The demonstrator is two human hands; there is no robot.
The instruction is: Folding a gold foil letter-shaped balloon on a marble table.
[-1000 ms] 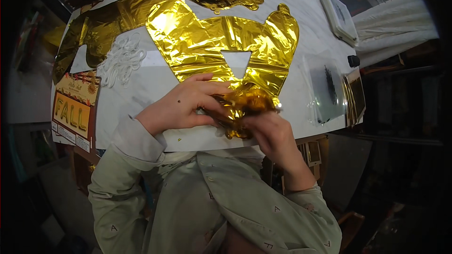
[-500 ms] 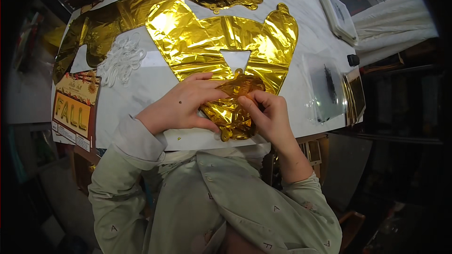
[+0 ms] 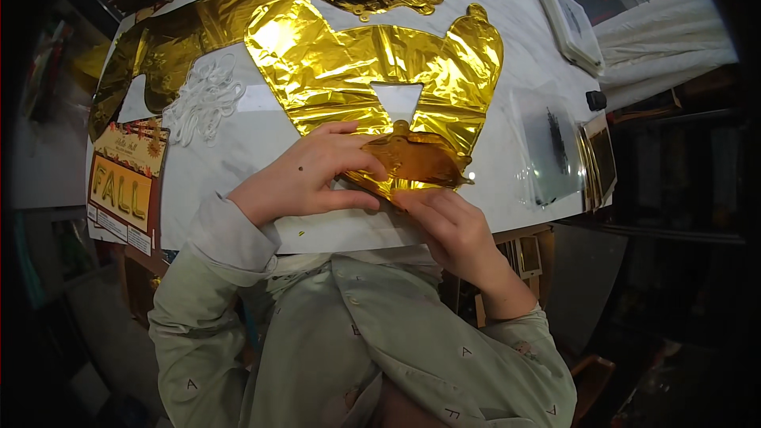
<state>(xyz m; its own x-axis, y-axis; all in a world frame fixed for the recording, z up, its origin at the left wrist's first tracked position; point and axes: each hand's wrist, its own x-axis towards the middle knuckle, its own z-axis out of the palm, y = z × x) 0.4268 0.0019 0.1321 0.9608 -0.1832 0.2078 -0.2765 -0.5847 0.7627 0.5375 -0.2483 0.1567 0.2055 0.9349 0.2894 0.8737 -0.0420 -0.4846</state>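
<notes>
Left hand (image 3: pixel 321 172): is lying with fingers loosely spread, thumb apart, touching the flap's left side, seemingly steadying slippery foil
Right hand (image 3: pixel 453 227): is bunching its fingers at the flap's near edge; whether they're pinching it, I cannot tell
Gold foil balloon (image 3: pixel 388 51): is sprawling across the white marbled table (image 3: pixel 523 51), triangular cut-out showing, its near end sitting by the hands, probably for easy reach
Amber-tinted flap (image 3: pixel 420 160): is covering that near end, tab pointing away
White string bundle (image 3: pixel 208 101): is lying leftward, apart from both hands, presumably avoiding tangles
</notes>
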